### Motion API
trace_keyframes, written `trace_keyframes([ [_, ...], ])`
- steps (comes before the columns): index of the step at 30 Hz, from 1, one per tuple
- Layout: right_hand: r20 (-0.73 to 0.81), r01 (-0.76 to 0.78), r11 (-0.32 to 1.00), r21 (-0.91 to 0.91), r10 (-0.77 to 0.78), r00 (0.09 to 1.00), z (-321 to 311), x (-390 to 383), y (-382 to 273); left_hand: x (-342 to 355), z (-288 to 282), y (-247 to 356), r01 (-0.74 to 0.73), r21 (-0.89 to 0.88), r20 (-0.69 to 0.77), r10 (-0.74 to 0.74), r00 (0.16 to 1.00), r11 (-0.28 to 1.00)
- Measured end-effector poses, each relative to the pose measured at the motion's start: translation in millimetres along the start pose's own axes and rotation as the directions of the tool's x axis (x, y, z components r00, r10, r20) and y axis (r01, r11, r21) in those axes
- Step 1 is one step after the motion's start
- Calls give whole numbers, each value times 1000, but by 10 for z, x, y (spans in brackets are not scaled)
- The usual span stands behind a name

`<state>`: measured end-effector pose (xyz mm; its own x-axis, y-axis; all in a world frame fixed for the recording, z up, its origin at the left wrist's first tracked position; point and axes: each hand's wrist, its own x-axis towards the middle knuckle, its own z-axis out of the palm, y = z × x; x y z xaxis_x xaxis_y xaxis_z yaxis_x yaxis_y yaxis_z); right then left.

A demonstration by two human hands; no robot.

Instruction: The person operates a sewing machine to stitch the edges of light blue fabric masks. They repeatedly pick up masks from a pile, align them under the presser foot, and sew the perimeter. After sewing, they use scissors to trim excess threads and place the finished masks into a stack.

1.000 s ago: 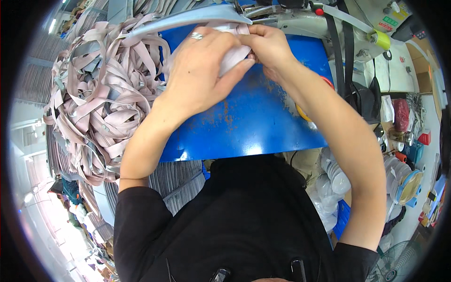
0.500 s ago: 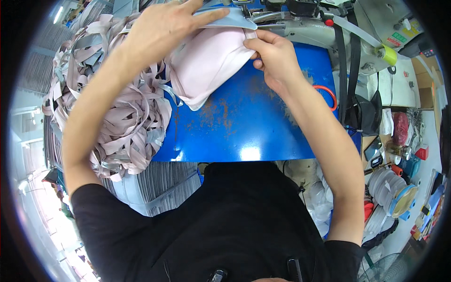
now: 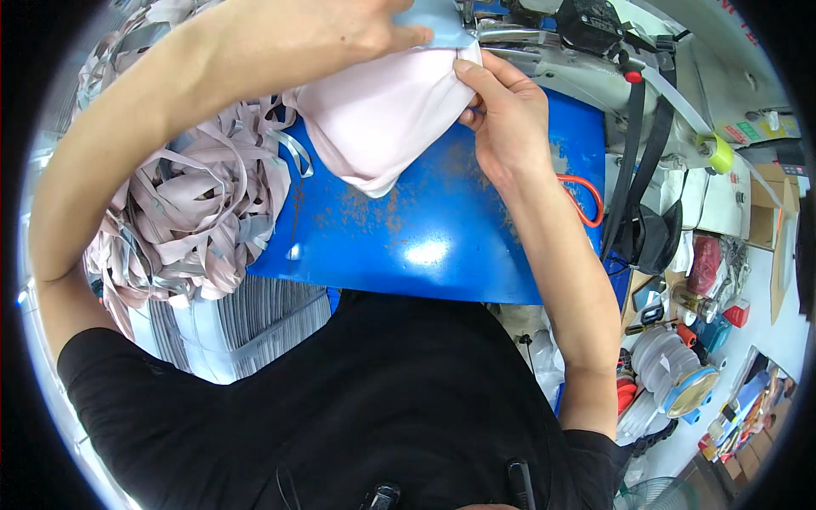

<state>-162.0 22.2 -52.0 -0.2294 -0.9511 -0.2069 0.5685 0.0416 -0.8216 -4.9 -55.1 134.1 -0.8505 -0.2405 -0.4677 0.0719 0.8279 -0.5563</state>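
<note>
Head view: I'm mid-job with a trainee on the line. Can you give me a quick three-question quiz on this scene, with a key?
1. Which hand pinches the pink fabric near its right end?
2. True or false: the tangled strips lie left of the pink fabric.
3. The scuffed tabletop is: A) green; B) blue; C) white.

Key: 1. The right hand. 2. True. 3. B.

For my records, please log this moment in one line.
left hand: over grey-blue material; right hand: pinching pink fabric; surface: blue tabletop
</note>
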Motion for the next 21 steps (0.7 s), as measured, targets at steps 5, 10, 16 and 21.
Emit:
trace_keyframes([
  [5,-15,58,996,70,-57,998,39,-28,91,72,47,523,240,-148,-177,-264,948,959],
  [10,-19,167,981,98,-166,986,-35,-52,185,288,171,811,286,-287,-322,-373,870,914],
  [16,5,182,983,39,-182,983,-93,-139,255,615,141,1007,319,-512,-390,-547,741,798],
  [21,54,345,856,-386,-352,934,-266,-235,274,595,276,1024,218,-742,-341,-637,691,634],
])
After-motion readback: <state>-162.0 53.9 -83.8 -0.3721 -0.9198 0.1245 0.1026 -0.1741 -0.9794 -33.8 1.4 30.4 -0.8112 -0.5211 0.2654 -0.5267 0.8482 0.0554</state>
